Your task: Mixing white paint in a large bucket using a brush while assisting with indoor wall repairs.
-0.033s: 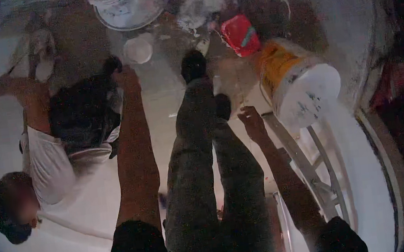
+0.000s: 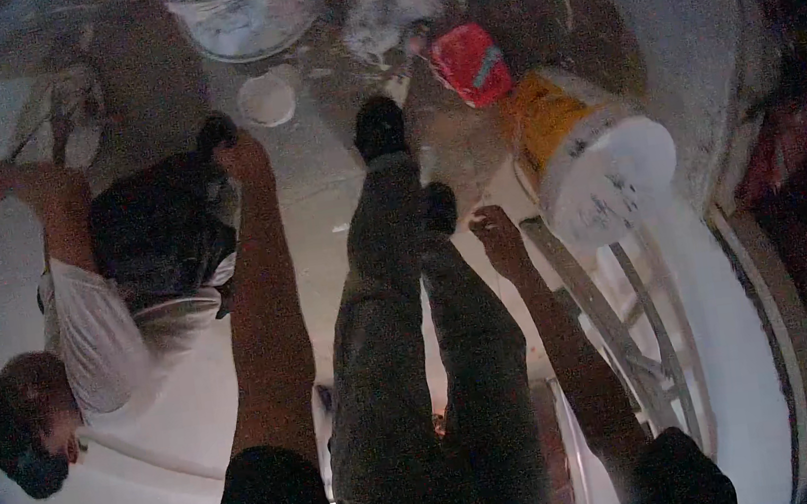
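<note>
My left hand (image 2: 247,156) hangs low at the end of my outstretched left arm. It is beside a dark shape, perhaps a co-worker's shoe (image 2: 216,132); its fingers are too dim to show whether they grip anything. On the other side of my legs, my right hand (image 2: 495,231) hangs with loosely bent fingers apart and nothing visible between them. Nearest to it are a metal ladder-like frame (image 2: 599,299) and a large white-and-orange bucket (image 2: 607,182), which shows its white end. My dark trouser legs (image 2: 391,354) are between my arms.
At left, a co-worker in a white shirt (image 2: 96,330) crouches, one arm reaching forward. Ahead lie a red container (image 2: 471,64), a small white round item (image 2: 266,100), a large white-smeared round tub or lid (image 2: 248,9) and a white splattered patch (image 2: 388,2) on the floor.
The things on the floor sit slightly farther left and higher in the picture. Both hands have barely moved; nothing is visibly taken hold of or let go.
</note>
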The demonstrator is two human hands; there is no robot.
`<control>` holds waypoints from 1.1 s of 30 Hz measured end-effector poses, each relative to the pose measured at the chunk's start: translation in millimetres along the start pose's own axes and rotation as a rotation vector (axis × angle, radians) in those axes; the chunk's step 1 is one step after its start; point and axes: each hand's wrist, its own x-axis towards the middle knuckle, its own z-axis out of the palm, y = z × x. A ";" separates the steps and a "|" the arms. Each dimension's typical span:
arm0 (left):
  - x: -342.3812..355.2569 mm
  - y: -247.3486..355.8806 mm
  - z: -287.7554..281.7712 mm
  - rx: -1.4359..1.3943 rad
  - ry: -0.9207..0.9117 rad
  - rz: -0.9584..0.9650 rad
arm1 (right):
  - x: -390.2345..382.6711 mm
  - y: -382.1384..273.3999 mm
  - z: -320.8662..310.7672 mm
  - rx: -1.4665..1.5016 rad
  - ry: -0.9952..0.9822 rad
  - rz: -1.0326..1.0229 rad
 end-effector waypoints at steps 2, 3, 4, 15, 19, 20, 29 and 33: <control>-49.0 29.0 10.0 0.222 0.068 0.050 | -10.6 27.3 -28.2 0.100 -0.046 -0.114; -68.9 42.6 5.9 0.292 0.068 0.071 | -19.3 24.6 -34.0 0.070 -0.031 -0.079; -79.6 50.1 -9.9 0.292 0.073 0.128 | -24.2 6.5 -28.0 0.159 -0.010 0.075; -232.2 30.5 61.9 -1.072 -1.182 -0.045 | -85.3 77.9 -184.9 0.115 0.801 0.029; -375.3 100.6 89.9 -0.726 -1.157 0.018 | -85.5 141.2 -278.4 0.409 0.999 0.227; -402.6 118.2 91.7 -0.746 -1.154 0.019 | -84.5 151.0 -299.5 0.398 0.979 0.441; -439.8 103.4 72.9 -0.988 -0.985 -0.277 | -61.9 138.9 -260.6 1.116 0.537 0.591; -466.3 144.2 90.4 -0.992 -1.148 -0.343 | -54.9 234.3 -336.7 0.287 0.182 -0.326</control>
